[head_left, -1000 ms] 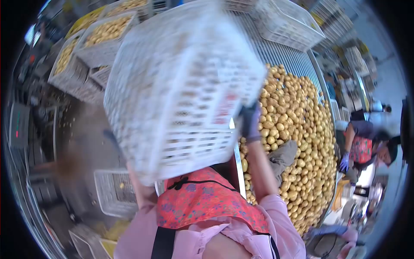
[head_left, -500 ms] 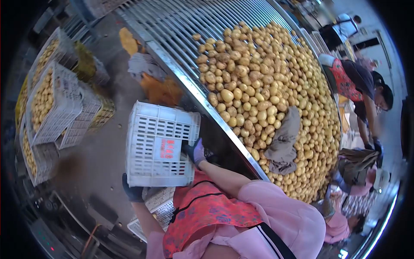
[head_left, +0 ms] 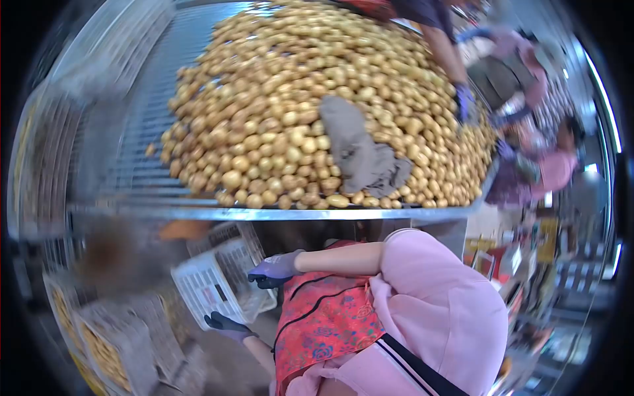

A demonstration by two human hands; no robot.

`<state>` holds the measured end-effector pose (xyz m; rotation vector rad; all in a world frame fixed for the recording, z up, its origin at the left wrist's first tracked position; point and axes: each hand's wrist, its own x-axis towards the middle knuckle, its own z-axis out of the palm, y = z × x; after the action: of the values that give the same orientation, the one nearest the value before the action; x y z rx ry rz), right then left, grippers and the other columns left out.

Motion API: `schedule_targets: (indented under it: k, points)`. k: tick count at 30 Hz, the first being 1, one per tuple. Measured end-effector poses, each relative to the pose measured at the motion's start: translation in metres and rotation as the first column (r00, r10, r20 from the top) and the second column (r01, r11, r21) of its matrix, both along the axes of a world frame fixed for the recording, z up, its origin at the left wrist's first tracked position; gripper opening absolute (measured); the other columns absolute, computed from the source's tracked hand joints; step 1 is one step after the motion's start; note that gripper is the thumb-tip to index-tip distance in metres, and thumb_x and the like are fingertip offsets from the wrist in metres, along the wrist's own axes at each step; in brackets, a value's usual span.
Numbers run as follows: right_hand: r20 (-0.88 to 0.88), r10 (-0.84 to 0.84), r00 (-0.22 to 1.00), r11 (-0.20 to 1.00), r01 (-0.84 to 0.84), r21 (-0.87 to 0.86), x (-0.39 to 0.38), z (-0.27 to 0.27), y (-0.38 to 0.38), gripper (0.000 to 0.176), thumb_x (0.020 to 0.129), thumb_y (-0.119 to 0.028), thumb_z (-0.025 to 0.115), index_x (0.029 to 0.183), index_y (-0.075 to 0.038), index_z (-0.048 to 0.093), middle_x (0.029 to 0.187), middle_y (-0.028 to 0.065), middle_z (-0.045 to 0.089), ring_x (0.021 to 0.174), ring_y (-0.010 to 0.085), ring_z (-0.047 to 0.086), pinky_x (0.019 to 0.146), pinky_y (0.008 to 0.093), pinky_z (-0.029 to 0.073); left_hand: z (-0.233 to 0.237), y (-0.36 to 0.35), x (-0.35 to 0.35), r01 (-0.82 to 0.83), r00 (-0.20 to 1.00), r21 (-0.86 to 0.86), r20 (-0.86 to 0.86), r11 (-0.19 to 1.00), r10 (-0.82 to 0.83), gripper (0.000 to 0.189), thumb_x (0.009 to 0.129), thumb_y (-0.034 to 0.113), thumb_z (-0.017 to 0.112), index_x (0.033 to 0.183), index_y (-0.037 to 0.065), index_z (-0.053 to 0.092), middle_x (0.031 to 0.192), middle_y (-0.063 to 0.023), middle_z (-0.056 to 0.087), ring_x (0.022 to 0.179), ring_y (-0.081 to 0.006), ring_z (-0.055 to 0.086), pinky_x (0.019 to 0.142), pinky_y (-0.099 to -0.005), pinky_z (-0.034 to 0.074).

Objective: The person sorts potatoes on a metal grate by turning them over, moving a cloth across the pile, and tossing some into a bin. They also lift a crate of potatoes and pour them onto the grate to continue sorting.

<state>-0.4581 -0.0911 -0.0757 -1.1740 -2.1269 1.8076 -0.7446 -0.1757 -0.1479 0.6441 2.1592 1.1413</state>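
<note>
A white slatted plastic crate lies tilted below my hands, down by the floor beside the sorting table. My left hand, in a dark and purple glove, has its fingers apart at the crate's near edge; it looks open and holds nothing. Above the crate's right part is my right hand in a purple glove with dark fingers. Those fingers are slightly bent and apart, with nothing seen in them. A heap of potatoes covers the metal roller table, and a grey-brown cloth rests on it.
Stacked white crates of potatoes stand at the lower left. Another person's gloved hand reaches into the heap's right side. Further co-workers are at the far right. More pale crates, blurred, stand at the table's left end.
The view has swung round, so the table now runs across the frame. The crate I gripped between both hands is lower and farther away, and my hands look released from it.
</note>
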Motion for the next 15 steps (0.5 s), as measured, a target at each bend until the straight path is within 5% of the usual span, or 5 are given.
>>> schedule_targets:
  k: [2, 5, 7, 12, 15]
  points:
    - [-0.191, -0.151, 0.970, 0.919, 0.209, 0.335, 0.041, 0.021, -0.009, 0.036, 0.092, -0.030, 0.053, 0.120, -0.007, 0.055, 0.111, 0.0182, 0.064, 0.099, 0.0361, 0.061, 0.084, 0.0445, 0.048, 0.010, 0.039, 0.031, 0.212, 0.976, 0.172, -0.084, 0.962, -0.200, 0.053, 0.098, 0.021, 0.046, 0.145, 0.000, 0.030, 0.145, -0.0159, 0.038, 0.129, -0.0293, 0.043, 0.109, -0.0388, 0.032]
    - [-0.375, -0.692, 0.617, 0.695, 0.711, -0.112, 0.128, 0.069, -0.028, 0.036, 0.093, -0.025, 0.055, 0.122, -0.004, 0.054, 0.112, 0.0170, 0.064, 0.101, 0.0339, 0.063, 0.088, 0.0401, 0.050, 0.071, 0.101, 0.127, 0.632, 0.775, 0.260, -0.209, 0.730, -0.596, 0.054, 0.096, 0.012, 0.051, 0.144, -0.001, 0.030, 0.146, -0.0148, 0.038, 0.132, -0.0261, 0.039, 0.111, -0.0369, 0.029]
    - [-0.351, -0.694, 0.629, 0.461, 0.762, 0.455, 0.196, 0.106, -0.064, 0.038, 0.091, -0.022, 0.060, 0.122, -0.002, 0.054, 0.113, 0.0167, 0.064, 0.103, 0.0322, 0.063, 0.088, 0.0393, 0.051, 0.097, 0.134, 0.193, 0.775, 0.615, 0.294, -0.145, 0.560, -0.775, 0.055, 0.092, 0.005, 0.057, 0.141, -0.002, 0.035, 0.144, -0.0163, 0.040, 0.133, -0.0261, 0.038, 0.111, -0.0389, 0.029]
    - [-0.352, -0.922, 0.161, -0.115, 0.754, 0.647, 0.297, 0.094, -0.172, 0.043, 0.084, -0.017, 0.069, 0.120, 0.001, 0.053, 0.105, 0.0197, 0.063, 0.095, 0.0352, 0.064, 0.082, 0.0413, 0.052, 0.191, 0.132, 0.383, 0.987, -0.049, 0.065, -0.748, -0.147, -0.662, 0.070, 0.079, 0.027, 0.074, 0.134, -0.003, 0.042, 0.135, -0.0248, 0.046, 0.128, -0.0414, 0.040, 0.108, -0.0465, 0.030]
    - [-0.247, -0.966, -0.073, -0.218, 0.743, 0.633, 0.332, 0.073, -0.233, 0.043, 0.084, -0.018, 0.069, 0.120, 0.001, 0.053, 0.105, 0.0202, 0.063, 0.096, 0.0358, 0.063, 0.082, 0.0421, 0.052, 0.188, 0.105, 0.455, 0.933, -0.360, -0.302, -0.772, -0.197, -0.523, 0.074, 0.079, 0.045, 0.070, 0.132, -0.001, 0.046, 0.138, -0.0276, 0.042, 0.128, -0.0451, 0.038, 0.107, -0.0528, 0.028]
